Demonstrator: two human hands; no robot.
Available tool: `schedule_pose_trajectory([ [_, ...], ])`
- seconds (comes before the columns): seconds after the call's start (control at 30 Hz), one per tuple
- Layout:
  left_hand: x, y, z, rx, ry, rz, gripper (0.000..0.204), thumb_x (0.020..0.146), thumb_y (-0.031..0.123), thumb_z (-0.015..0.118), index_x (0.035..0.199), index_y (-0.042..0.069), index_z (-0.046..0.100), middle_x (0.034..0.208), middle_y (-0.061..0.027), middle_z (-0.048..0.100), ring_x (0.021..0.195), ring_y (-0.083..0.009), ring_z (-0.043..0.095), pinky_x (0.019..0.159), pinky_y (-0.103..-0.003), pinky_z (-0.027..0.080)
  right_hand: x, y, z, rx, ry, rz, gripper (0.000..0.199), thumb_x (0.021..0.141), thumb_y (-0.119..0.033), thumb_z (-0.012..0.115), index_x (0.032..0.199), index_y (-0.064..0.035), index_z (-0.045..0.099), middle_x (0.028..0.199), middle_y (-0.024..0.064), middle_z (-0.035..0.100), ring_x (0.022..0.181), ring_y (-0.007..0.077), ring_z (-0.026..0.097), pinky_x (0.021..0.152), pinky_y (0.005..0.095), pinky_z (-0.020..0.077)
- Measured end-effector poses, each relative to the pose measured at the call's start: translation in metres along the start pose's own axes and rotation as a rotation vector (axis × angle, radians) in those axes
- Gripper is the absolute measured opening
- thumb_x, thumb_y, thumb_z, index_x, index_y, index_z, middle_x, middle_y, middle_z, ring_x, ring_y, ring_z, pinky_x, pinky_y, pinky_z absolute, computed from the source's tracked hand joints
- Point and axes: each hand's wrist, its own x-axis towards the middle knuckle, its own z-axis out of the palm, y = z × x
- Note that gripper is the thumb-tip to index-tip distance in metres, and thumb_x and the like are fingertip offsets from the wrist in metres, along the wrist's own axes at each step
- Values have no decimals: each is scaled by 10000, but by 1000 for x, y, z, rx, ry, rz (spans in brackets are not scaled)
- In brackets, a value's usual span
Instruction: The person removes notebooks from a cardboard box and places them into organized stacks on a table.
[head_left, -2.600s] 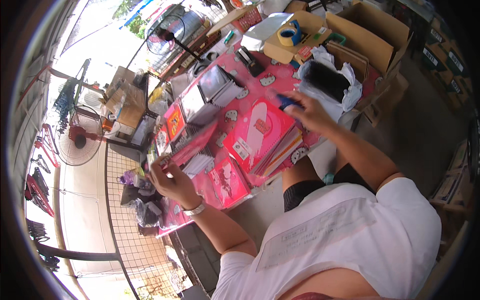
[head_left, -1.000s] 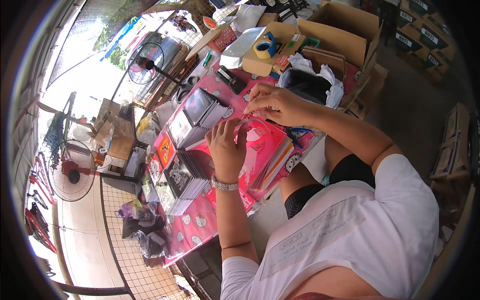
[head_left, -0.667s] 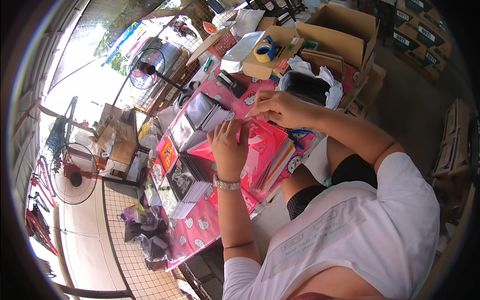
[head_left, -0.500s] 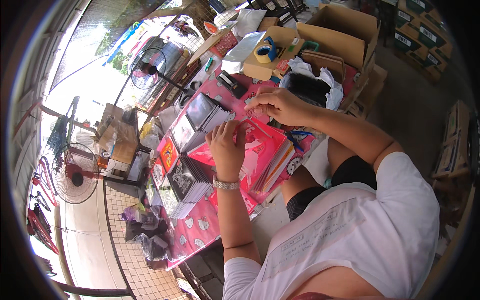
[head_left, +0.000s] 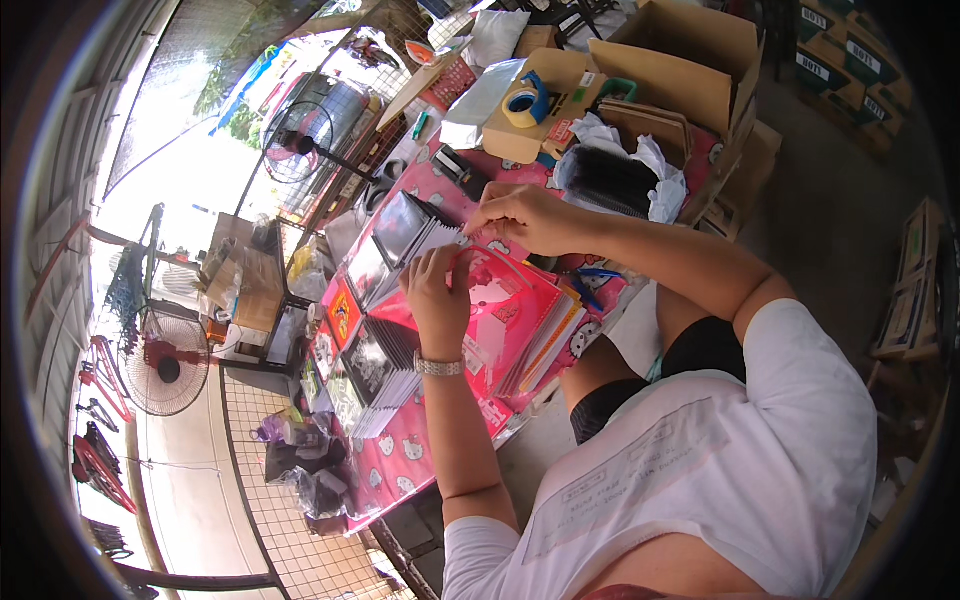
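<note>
Open air above left hand (head_left: pixel 437 297), notebook stacks (head_left: pixel 372 358) close leftward.

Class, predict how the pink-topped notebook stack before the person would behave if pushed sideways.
The pink-topped notebook stack would probably slide apart in layers, since its edges sit unevenly. It may feel heavy, given its many layers. Lying flat, it seems unlikely to roll.

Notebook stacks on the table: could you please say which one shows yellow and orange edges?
The larger pink-covered stack, right of the left hand; the black-covered stack and grey-covered stack farther left show pale edges.
</note>
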Motion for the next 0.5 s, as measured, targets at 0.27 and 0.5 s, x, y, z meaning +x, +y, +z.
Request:
schedule_pose_trajectory([
  [0.27,-5,-3,6,-33,-13,2,103,859,158,689,939,105,651,883,-36,659,865,-252,597,845,-394,386,-8,2,5,-22,-55,-23,333,847,129,549,1080,-60,693,897,90,580,822,207,622,757,331,501],
  [0.5,-16,6,-7,-16,6,76,115,847,153,701,944,117,652,904,-29,667,882,-240,603,846,-391,385,-20,-11,-1,20,-166,45,321,867,85,561,1124,-65,678,885,91,571,864,206,607,761,325,495],
])
